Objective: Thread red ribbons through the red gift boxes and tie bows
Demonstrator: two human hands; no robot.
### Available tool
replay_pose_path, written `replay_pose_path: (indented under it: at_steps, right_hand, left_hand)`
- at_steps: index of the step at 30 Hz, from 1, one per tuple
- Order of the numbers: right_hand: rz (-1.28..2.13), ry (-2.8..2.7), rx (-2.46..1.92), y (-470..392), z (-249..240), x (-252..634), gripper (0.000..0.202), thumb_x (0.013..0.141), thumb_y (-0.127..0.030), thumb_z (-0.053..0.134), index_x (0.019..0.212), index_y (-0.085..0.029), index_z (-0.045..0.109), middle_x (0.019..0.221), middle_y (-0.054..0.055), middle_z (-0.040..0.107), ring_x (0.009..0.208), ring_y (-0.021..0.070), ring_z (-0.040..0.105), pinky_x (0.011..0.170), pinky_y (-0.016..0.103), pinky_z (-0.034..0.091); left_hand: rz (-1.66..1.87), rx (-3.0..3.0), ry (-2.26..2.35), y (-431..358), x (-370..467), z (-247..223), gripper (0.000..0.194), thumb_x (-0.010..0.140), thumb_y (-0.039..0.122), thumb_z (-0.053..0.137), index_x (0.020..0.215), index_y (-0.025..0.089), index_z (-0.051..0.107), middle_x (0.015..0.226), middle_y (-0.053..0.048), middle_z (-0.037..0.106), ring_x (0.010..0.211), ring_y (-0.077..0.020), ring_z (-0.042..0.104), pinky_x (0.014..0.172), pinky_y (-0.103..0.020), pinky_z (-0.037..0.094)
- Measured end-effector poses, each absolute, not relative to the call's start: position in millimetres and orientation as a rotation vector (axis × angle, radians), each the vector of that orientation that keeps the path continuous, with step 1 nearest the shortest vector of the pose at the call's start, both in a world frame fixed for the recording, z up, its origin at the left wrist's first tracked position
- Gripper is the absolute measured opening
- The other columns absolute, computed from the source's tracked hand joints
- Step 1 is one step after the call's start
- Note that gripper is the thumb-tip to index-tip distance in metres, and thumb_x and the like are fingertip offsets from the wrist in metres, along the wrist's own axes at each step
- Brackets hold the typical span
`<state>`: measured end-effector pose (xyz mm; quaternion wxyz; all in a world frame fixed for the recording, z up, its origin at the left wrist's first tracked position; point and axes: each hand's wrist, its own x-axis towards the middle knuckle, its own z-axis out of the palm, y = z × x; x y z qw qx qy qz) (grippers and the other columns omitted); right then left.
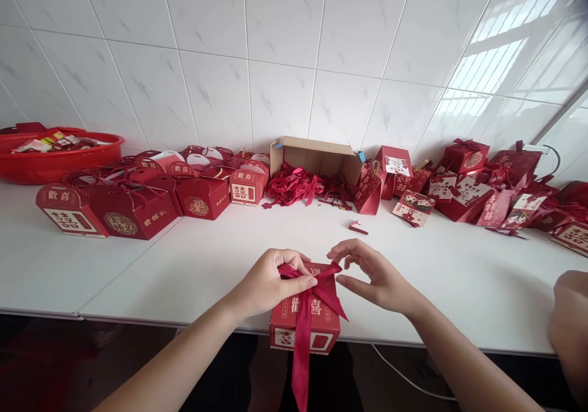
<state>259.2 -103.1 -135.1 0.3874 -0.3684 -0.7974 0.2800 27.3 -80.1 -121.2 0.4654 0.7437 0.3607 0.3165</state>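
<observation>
A red gift box (305, 323) with gold characters sits at the table's front edge. Across its top lies a dark red ribbon (302, 351) formed into a bow, one long tail hanging down over the box front. My left hand (280, 280) pinches the knot of the bow between thumb and fingers. To the right of the bow is my right hand (367, 277), its thumb and fingers apart beside a ribbon loop, with nothing held.
Behind stand red gift boxes (202, 196), a cardboard box (319, 146) spilling red ribbons (294, 185), and more boxes (459, 198) at right. A red basin (59, 158) is far left. Another person's arm (569, 326) shows at the right edge.
</observation>
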Motion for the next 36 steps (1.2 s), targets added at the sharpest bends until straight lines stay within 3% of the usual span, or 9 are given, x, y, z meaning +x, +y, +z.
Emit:
replay_pose_path:
  at_steps: [10, 16, 23, 30, 33, 36]
  right_hand:
    - [0.787, -1.805, -0.964, -103, -143, 245, 0.012, 0.087, -0.029, 0.058, 0.098, -0.022, 0.059, 0.093, 0.006, 0.062, 0.084, 0.0171, 0.059, 0.074, 0.033, 0.05]
    - [0.727, -1.717, -0.908, -100, -149, 226, 0.009, 0.086, -0.027, 0.058, 0.093, -0.021, 0.061, 0.089, 0.005, 0.061, 0.08, 0.0163, 0.058, 0.072, 0.032, 0.049]
    - [0.155, -1.669, -0.982, -99, -154, 216, 0.014, 0.08, -0.01, 0.052, 0.084, -0.022, 0.057, 0.071, 0.001, 0.06, 0.063, 0.0142, 0.054, 0.057, 0.029, 0.046]
    - [-0.407, -1.683, -0.845, -99, -164, 218, 0.026, 0.078, -0.002, 0.053, 0.094, -0.022, 0.054, 0.065, -0.001, 0.054, 0.056, 0.0133, 0.051, 0.053, 0.028, 0.043]
    - [-0.517, -1.701, -0.836, -96, -169, 220, 0.027, 0.077, -0.001, 0.055, 0.094, -0.021, 0.054, 0.065, -0.001, 0.055, 0.056, 0.0134, 0.05, 0.054, 0.029, 0.041]
    - [-0.368, -1.732, -0.867, -96, -170, 227, 0.032, 0.08, -0.003, 0.053, 0.105, -0.023, 0.052, 0.069, -0.001, 0.056, 0.06, 0.0142, 0.053, 0.057, 0.029, 0.044]
  left_hand:
    - [0.774, 1.85, 0.885, -80, 27, -124, 0.021, 0.075, 0.032, 0.07, 0.062, 0.02, 0.059, 0.084, -0.002, 0.07, 0.106, -0.0226, 0.06, 0.091, -0.03, 0.042]
    - [0.799, 1.825, 0.832, -80, 28, -124, 0.022, 0.075, 0.03, 0.069, 0.061, 0.019, 0.057, 0.082, -0.003, 0.068, 0.099, -0.0213, 0.062, 0.087, -0.03, 0.044]
    - [0.81, 1.796, 0.822, -81, 27, -124, 0.028, 0.074, 0.025, 0.07, 0.056, 0.019, 0.05, 0.073, -0.002, 0.066, 0.103, -0.0223, 0.062, 0.088, -0.03, 0.044]
    - [0.804, 1.762, 0.814, -79, 28, -126, 0.041, 0.07, 0.021, 0.07, 0.053, 0.022, 0.032, 0.063, 0.0, 0.059, 0.104, -0.0242, 0.062, 0.084, -0.032, 0.046]
    - [0.791, 1.774, 0.843, -79, 29, -126, 0.04, 0.07, 0.021, 0.07, 0.054, 0.022, 0.033, 0.065, -0.001, 0.062, 0.105, -0.0247, 0.061, 0.082, -0.032, 0.046]
    - [0.786, 1.815, 0.88, -80, 28, -127, 0.032, 0.07, 0.024, 0.07, 0.055, 0.021, 0.042, 0.071, -0.002, 0.066, 0.106, -0.0248, 0.061, 0.086, -0.033, 0.044]
